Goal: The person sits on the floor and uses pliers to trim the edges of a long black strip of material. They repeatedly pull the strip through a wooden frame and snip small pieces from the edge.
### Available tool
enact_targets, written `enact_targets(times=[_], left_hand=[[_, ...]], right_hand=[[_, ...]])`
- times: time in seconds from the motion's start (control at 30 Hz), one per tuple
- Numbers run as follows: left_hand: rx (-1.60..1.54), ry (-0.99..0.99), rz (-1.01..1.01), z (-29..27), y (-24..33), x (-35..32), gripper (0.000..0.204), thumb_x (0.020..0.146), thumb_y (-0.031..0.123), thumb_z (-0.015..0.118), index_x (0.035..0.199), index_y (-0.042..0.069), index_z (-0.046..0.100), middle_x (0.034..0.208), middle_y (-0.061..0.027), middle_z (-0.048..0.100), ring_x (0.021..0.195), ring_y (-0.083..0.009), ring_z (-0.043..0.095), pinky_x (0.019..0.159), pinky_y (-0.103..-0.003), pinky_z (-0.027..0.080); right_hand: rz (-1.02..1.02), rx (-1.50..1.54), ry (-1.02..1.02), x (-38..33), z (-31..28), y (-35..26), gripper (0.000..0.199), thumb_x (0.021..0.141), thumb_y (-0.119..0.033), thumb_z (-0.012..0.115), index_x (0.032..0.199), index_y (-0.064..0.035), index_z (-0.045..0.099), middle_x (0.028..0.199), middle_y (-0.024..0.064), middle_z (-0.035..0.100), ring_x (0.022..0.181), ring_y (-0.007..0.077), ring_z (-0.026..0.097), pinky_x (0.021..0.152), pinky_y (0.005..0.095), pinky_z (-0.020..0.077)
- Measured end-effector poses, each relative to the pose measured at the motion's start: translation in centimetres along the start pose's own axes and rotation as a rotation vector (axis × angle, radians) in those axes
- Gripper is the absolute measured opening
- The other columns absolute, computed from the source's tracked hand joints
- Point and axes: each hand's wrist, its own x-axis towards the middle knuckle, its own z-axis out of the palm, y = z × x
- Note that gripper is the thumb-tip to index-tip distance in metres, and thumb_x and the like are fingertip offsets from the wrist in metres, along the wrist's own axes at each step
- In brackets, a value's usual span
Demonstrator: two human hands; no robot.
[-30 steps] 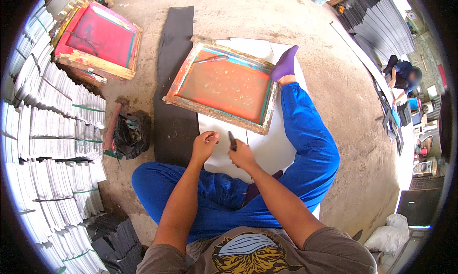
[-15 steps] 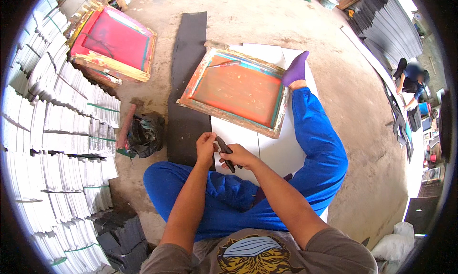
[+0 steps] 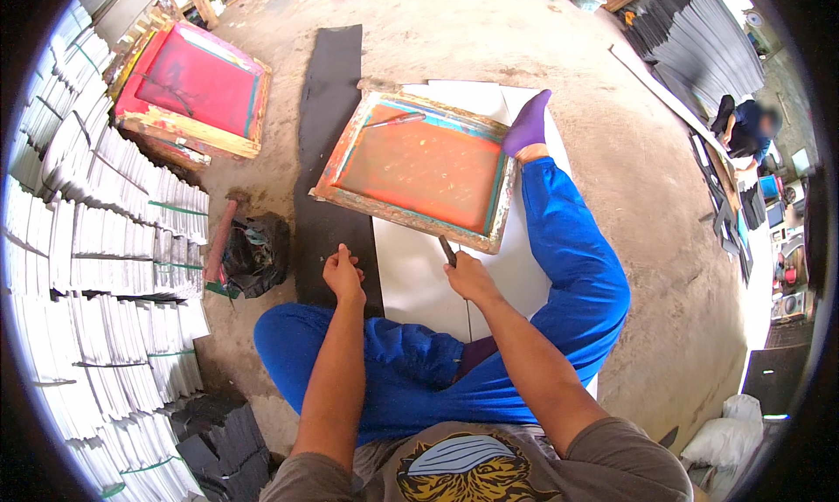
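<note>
The left hand (image 3: 343, 275) hangs palm-inward with fingers curled above the black strip (image 3: 336, 218); whether it pinches anything, I cannot tell. Well apart from it, the right hand (image 3: 472, 276) is wrapped around a dark tool (image 3: 448, 252), its tip angled up toward the near edge of the orange screen frame (image 3: 421, 172). That frame lies tilted across white sheets (image 3: 411, 283), which leave room between it and the legs. Right of the bent leg (image 3: 572, 240), concrete floor (image 3: 669, 266) stretches outward. Half a second earlier, the hands were close together at the tool.
</note>
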Motion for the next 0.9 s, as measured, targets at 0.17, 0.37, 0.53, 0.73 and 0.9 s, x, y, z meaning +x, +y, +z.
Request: enact_targets(times=[0.17, 0.37, 0.53, 0.73, 0.9], left_hand=[[0.029, -0.074, 0.031, 0.6, -0.4, -0.2, 0.029, 0.098, 0.033, 0.066, 0.088, 0.007, 0.062, 0.072, -0.0031, 0.059, 0.046, -0.0101, 0.047, 0.041, -0.026, 0.038], [0.035, -0.118, 0.046, 0.7, -0.5, -0.5, 0.028, 0.099, 0.032, 0.066, 0.088, 0.006, 0.062, 0.071, -0.0032, 0.059, 0.046, -0.0097, 0.047, 0.041, -0.025, 0.038], [0.054, -0.152, 0.05, 0.7, -0.6, -0.4, 0.029, 0.099, 0.034, 0.065, 0.09, 0.008, 0.058, 0.072, -0.0031, 0.056, 0.049, -0.0102, 0.046, 0.041, -0.026, 0.034], [0.067, -0.17, 0.064, 0.9, -0.9, -0.4, 0.031, 0.1, 0.036, 0.065, 0.092, 0.006, 0.062, 0.072, -0.0034, 0.057, 0.049, -0.0108, 0.047, 0.042, -0.026, 0.036], [0.093, -0.189, 0.065, 1.2, -0.8, -0.7, 0.031, 0.1, 0.036, 0.064, 0.092, 0.006, 0.062, 0.073, -0.0031, 0.058, 0.049, -0.0105, 0.048, 0.042, -0.026, 0.036]], right_hand=[[0.04, -0.114, 0.099, 0.6, -1.9, 1.4, 0.036, 0.092, -0.025, 0.062, 0.115, 0.0032, 0.064, 0.11, 0.0327, 0.067, 0.108, 0.0466, 0.065, 0.095, 0.0544, 0.0499], [0.065, -0.11, 0.07, 1.0, -2.7, 1.0, 0.037, 0.091, -0.021, 0.06, 0.119, 0.0033, 0.063, 0.111, 0.0325, 0.067, 0.107, 0.0457, 0.066, 0.094, 0.0541, 0.051], [0.063, -0.125, 0.043, 2.3, -2.4, 1.2, 0.032, 0.09, -0.017, 0.058, 0.113, 0.0045, 0.065, 0.106, 0.0308, 0.069, 0.103, 0.0441, 0.068, 0.091, 0.0532, 0.0529], [0.086, -0.158, 0.015, 2.6, -2.0, 0.8, 0.029, 0.089, -0.013, 0.055, 0.11, 0.0042, 0.066, 0.104, 0.0296, 0.07, 0.102, 0.0433, 0.069, 0.089, 0.0525, 0.0538], [0.113, -0.161, 0.039, 0.7, -2.6, -1.3, 0.036, 0.09, -0.009, 0.05, 0.123, 0.0043, 0.059, 0.12, 0.0311, 0.065, 0.111, 0.0461, 0.066, 0.097, 0.054, 0.0528]])
